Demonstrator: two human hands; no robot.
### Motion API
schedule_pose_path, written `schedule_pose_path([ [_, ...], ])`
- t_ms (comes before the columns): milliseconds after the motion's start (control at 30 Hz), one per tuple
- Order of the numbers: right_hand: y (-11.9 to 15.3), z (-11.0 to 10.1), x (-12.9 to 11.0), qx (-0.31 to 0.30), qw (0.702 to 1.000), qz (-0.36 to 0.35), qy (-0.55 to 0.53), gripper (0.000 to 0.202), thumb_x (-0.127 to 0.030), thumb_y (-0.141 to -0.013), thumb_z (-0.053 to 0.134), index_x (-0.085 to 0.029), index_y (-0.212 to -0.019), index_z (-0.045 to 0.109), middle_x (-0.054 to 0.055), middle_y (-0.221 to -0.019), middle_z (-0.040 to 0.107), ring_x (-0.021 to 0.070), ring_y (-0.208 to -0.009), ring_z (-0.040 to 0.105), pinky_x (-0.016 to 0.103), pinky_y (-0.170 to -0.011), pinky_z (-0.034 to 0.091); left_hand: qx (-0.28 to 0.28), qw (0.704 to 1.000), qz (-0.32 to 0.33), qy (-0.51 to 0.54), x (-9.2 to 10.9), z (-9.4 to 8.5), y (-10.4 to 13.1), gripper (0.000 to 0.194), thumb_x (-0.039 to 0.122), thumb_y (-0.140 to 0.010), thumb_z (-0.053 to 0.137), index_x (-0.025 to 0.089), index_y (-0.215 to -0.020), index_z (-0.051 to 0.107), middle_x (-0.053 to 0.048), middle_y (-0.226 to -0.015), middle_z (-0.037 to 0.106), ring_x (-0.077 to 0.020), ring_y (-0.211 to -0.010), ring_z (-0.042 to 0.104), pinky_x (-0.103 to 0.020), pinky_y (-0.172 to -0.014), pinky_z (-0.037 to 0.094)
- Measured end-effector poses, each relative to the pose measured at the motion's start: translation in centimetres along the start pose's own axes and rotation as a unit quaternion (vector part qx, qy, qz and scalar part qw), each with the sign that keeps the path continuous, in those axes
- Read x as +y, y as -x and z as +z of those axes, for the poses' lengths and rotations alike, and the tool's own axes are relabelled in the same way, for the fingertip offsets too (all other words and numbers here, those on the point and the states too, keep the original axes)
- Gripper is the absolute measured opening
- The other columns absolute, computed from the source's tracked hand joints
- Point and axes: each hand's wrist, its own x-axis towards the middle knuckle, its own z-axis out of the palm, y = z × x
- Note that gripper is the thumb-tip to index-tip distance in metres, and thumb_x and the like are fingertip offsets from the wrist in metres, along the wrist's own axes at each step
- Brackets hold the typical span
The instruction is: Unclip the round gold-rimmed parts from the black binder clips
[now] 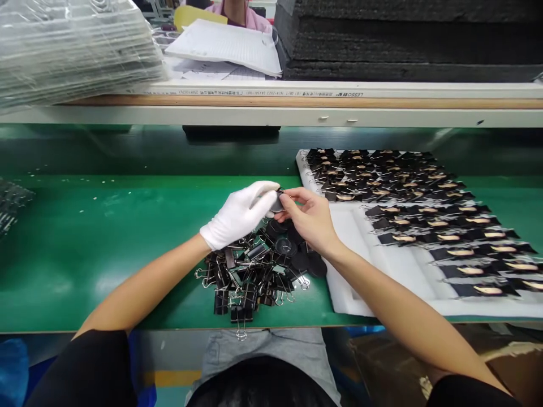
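My left hand (pixel 241 213), in a white glove, and my bare right hand (pixel 309 217) meet above a heap of black binder clips (pixel 248 277) and round black parts (pixel 297 254) on the green bench. Together they pinch one small dark round part (pixel 278 202) between their fingertips. To the right lies a white foam tray (pixel 382 265) carrying rows of clipped black pieces (pixel 424 209) with tan centres.
A stack of clear plastic trays (pixel 72 48) sits on the raised shelf at back left. Black foam sheets (pixel 407 39) are piled at back right. Papers (pixel 224 48) lie before another person (pixel 244 14) across the bench. The bench's front edge (pixel 127 328) runs below the heap.
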Motion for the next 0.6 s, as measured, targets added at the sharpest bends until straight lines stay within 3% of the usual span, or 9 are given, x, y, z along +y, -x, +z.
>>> schedule_pose_path([
  [100, 0.1, -0.2, -0.2, 0.0, 1.0, -0.002, 0.005, 0.049, -0.066, -0.074, 0.084, -0.022, -0.092, 0.07, 0.003, -0.084, 0.075, 0.0181, -0.063, 0.072, 0.036, -0.062, 0.065, -0.012, 1.0, 0.0, -0.029, 0.0, -0.1, 0.0, 0.039, 0.04, -0.093, 0.067, 0.02, -0.126, 0.067, -0.008, -0.122, 0.075, -0.0162, -0.095, 0.073, -0.03, -0.085, 0.061],
  [300, 0.1, -0.9, -0.4, -0.099, 0.995, 0.027, -0.015, 0.047, -0.053, -0.07, 0.092, -0.021, -0.1, 0.074, 0.003, -0.097, 0.076, 0.0177, -0.079, 0.072, 0.038, -0.078, 0.064, -0.015, 0.999, -0.046, 0.005, 0.4, -0.7, -0.1, 0.032, 0.044, -0.089, 0.073, 0.017, -0.106, 0.072, -0.007, -0.095, 0.076, -0.0145, -0.073, 0.069, -0.028, -0.065, 0.056],
  [433, -0.1, -1.5, -0.3, -0.09, 0.995, 0.027, -0.039, 0.041, -0.048, -0.07, 0.093, -0.02, -0.096, 0.077, 0.004, -0.095, 0.077, 0.0167, -0.08, 0.07, 0.036, -0.076, 0.063, -0.125, 0.987, -0.056, -0.078, 1.7, -3.4, -0.4, 0.039, 0.054, -0.098, 0.057, 0.019, -0.107, 0.073, -0.004, -0.092, 0.074, -0.0131, -0.071, 0.066, -0.027, -0.065, 0.052],
  [500, -0.3, -1.7, -0.3, -0.077, 0.995, 0.027, -0.056, 0.038, -0.047, -0.072, 0.093, -0.021, -0.096, 0.079, 0.004, -0.094, 0.077, 0.0167, -0.081, 0.07, 0.033, -0.074, 0.062, -0.183, 0.961, -0.055, -0.202, 2.2, -5.1, -0.6, 0.044, 0.058, -0.1, 0.05, 0.02, -0.101, 0.073, -0.003, -0.09, 0.073, -0.0141, -0.074, 0.064, -0.028, -0.068, 0.048],
  [600, -0.5, -1.9, -0.2, -0.068, 0.992, 0.043, -0.095, 0.035, -0.045, -0.072, 0.094, -0.022, -0.095, 0.081, 0.004, -0.094, 0.078, 0.016, -0.082, 0.072, 0.029, -0.07, 0.06, -0.277, 0.876, -0.08, -0.386, 2.4, -6.6, -0.7, 0.046, 0.064, -0.094, 0.054, 0.022, -0.092, 0.073, -0.003, -0.085, 0.071, -0.0168, -0.072, 0.059, -0.029, -0.065, 0.039],
])
